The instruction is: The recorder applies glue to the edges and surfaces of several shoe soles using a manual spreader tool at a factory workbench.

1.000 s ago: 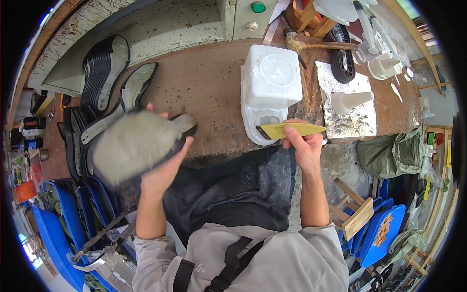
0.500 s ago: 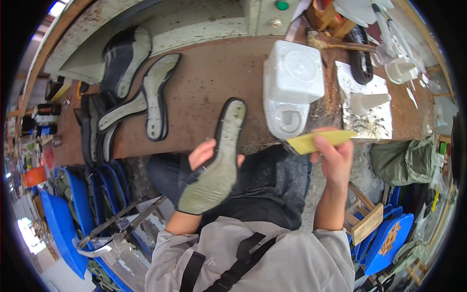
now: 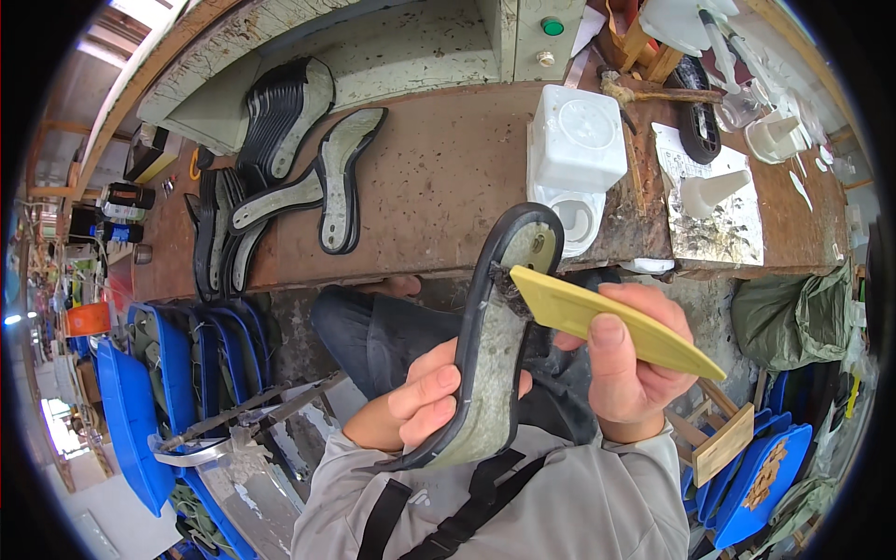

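Observation:
A black-rimmed shoe sole (image 3: 487, 373) with a greyish-green inner face is gripped by my left hand (image 3: 425, 392), its fingers wrapped round the edge. The sole stands tilted, with one rounded end up and away from me. My right hand (image 3: 630, 359) pinches the yellow handle of a brush (image 3: 607, 317). Dark bristles touch the sole's inner face near its upper end. On the bench at the left lie more soles: a black stack (image 3: 285, 117), two crossed ones (image 3: 350, 177) and several on edge (image 3: 219, 229).
The brown bench (image 3: 439, 168) spans the far side. On it stand a white plastic container (image 3: 579, 140), a stained paper sheet (image 3: 714, 201) with a white cone-shaped piece (image 3: 714, 191), and a hammer (image 3: 658, 91). Blue plastic panels (image 3: 131, 420) flank me at the left, with a wooden stool (image 3: 719, 439) at the right.
The brush came from the right onto the sole, bristles now touching its inner face. My left hand raised and tilted the sole. The whole view shifted slightly.

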Demonstrator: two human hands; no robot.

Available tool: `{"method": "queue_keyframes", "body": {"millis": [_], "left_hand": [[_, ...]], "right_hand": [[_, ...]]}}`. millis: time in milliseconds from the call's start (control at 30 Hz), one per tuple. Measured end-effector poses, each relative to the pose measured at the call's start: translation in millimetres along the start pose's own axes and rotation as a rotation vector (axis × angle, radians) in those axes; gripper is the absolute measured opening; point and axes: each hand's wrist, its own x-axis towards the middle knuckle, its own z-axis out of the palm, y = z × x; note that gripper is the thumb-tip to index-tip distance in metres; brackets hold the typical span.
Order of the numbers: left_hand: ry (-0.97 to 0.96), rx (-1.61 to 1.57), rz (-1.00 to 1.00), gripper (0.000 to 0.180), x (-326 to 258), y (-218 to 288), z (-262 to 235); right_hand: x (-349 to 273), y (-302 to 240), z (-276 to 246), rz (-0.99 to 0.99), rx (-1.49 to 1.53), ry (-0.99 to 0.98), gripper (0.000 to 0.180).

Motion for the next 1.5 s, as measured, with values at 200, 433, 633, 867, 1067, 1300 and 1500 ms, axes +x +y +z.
{"method": "queue_keyframes", "body": {"millis": [200,433,633,867,1067,1300,1500], "left_hand": [[0.107,-0.244,-0.063,0.031,-9,14,-4],[0.266,-0.048,0.121,0.034,4,14,2],[0.009,-0.158,0.003,0.032,19,29,-25],[0.089,-0.484,-0.072,0.031,3,28,-26],[0.281,-0.538,-0.038,0.031,-15,24,-13],[0.370,-0.339,-0.014,0.036,-8,31,-3],[0.342,0.112,0.007,0.049,10,34,-1]], "right_hand": [[5,-17,-2,-0.084,-0.035,0.149,0.019],[-1,-24,-10,-0.318,-0.097,-0.032,0.021],[-9,-27,-12,-0.340,0.027,-0.117,0.022],[-21,-34,-11,-0.322,0.081,-0.092,0.021],[-27,-37,-12,-0.309,0.114,-0.091,0.019],[-32,-39,-15,-0.310,0.140,-0.128,0.019],[-37,-41,-17,-0.348,0.142,-0.175,0.019]]}}
